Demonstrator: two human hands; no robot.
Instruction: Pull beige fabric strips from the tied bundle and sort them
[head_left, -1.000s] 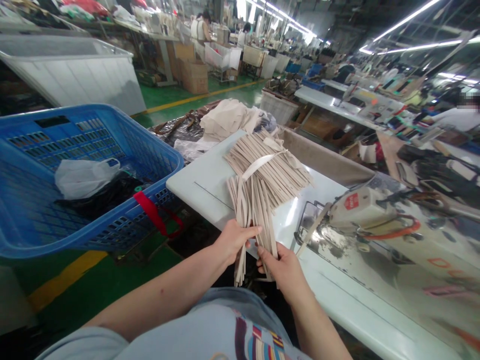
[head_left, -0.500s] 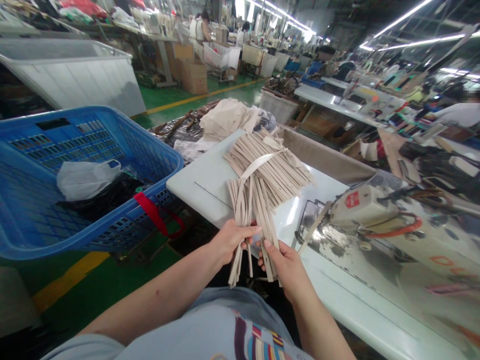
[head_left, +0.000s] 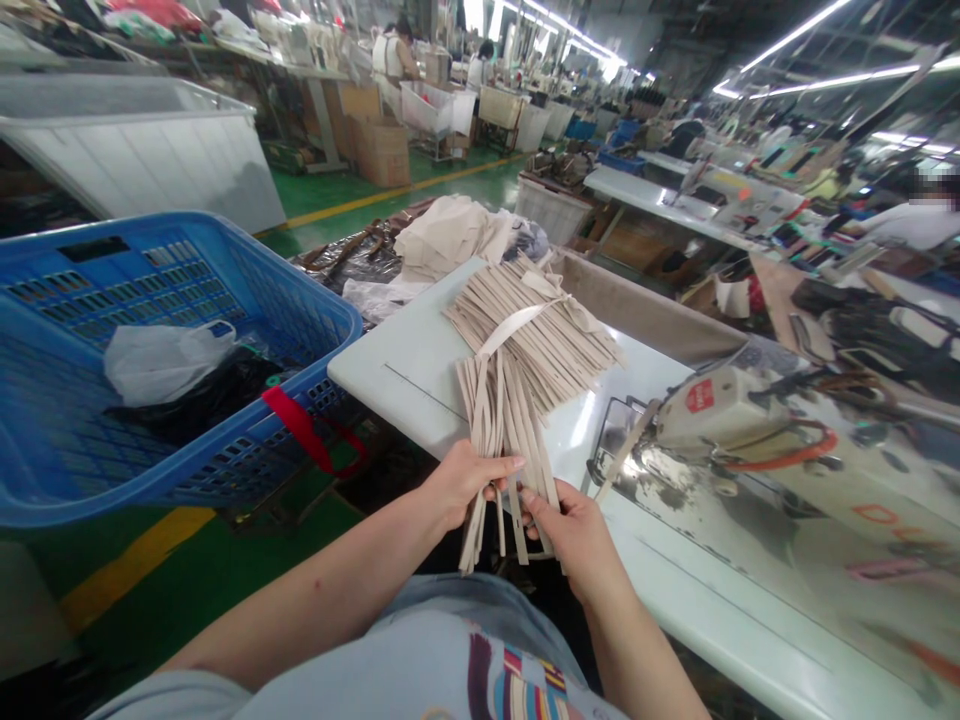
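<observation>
A bunch of narrow beige fabric strips hangs over the near edge of the white sewing table, split between my hands. My left hand is closed round the left part of the bunch, its thumb lying across the strips toward the right. With thumb and fingers my right hand pinches the right part. One strip dangles loose between the two hands. Just beyond lies a larger pile of the same strips, crossed by a wider pale band.
A sewing machine stands on the table at right. To the left is a blue plastic basket holding a white bag and black plastic. Beige cloth pieces are heaped behind the table. Other people work at far tables.
One strip has come away from the right-hand part and now hangs between my hands, nearer the left. My right fingers have shifted slightly on the strips; my left hand stays nearly still.
</observation>
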